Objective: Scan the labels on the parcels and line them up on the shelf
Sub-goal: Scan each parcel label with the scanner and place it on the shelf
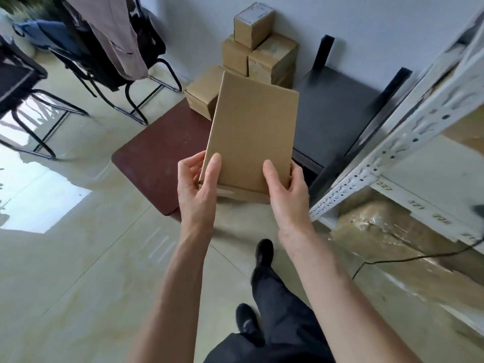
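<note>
A flat brown cardboard parcel point(252, 134) is held up in front of me, its plain face toward the camera; no label shows on this side. My left hand point(196, 184) grips its lower left corner, thumb on the front. My right hand point(286, 192) grips the lower right corner the same way. Behind it, several more brown parcels point(259, 48) are stacked against the wall on a low dark red board point(157, 155). The white metal shelf point(408, 142) stands at the right, with numbered tags along its edge.
A low black stand point(337, 108) sits between the parcel stack and the shelf. Black chairs point(110, 74) draped with clothes stand at the back left. A black cable point(419, 258) hangs from the shelf. My legs and black shoes point(264, 255) are on the tiled floor below.
</note>
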